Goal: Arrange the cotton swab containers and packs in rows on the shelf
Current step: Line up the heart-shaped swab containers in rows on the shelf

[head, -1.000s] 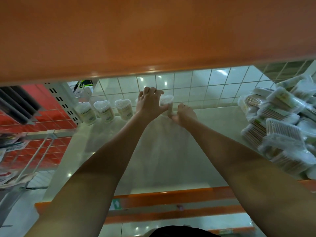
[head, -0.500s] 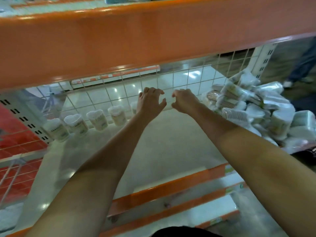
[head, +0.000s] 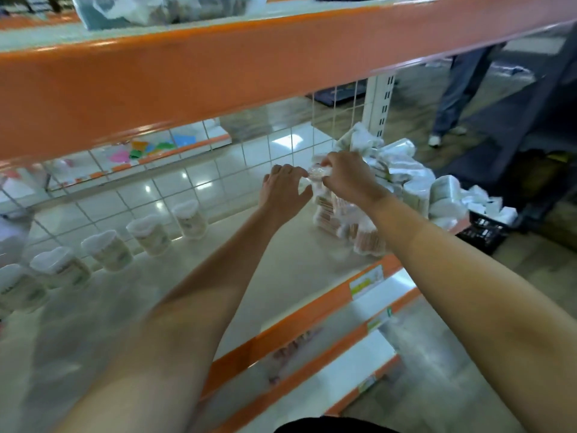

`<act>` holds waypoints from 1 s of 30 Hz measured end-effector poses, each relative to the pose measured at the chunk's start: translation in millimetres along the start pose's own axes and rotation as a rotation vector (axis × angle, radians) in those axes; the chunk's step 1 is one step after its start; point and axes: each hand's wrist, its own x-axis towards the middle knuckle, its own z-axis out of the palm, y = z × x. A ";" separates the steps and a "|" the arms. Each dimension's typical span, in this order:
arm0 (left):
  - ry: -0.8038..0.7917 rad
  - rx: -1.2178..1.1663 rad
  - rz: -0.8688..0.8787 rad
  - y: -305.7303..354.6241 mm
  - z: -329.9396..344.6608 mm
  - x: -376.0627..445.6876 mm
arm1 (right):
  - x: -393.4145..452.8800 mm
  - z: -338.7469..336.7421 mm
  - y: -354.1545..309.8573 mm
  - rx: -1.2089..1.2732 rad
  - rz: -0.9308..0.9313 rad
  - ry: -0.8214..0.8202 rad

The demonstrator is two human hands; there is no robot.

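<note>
Our two hands meet over the right part of the shelf (head: 281, 276). The left hand (head: 285, 190) hangs with its fingers loosely bent beside the top of a clear pack of cotton swabs (head: 340, 220); we cannot tell whether it touches the wrapping. The right hand (head: 346, 178) pinches the crumpled top of that pack between thumb and fingers — the pack stands on the shelf just in front of the heap.

Half a second ago both hands were further left, at the wire back near the end of the row, and neither held anything that we could see; a second ago they were setting a container in place there. Since then they have swung right to the heap, and our view has turned with them.

From the left: a row of heart-shaped containers (head: 150, 234) stands along the wire grid back (head: 218, 170), five of them plain to us, evenly spaced, the leftmost cut by the edge of the picture. Then bare shelf, then our hands and the pack, then the heap of packs (head: 402, 179) piled at the shelf's right end against the white upright (head: 379, 104). Beyond it more white packs lie in a dark crate (head: 480, 229) on the floor, and a person's legs (head: 452, 98) stand further back. An orange beam (head: 218, 73) crosses above.
</note>
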 end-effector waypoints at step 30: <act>-0.138 -0.137 0.336 147.5 40.9 25.1 | -76.1 -54.5 114.1 -0.082 0.352 0.029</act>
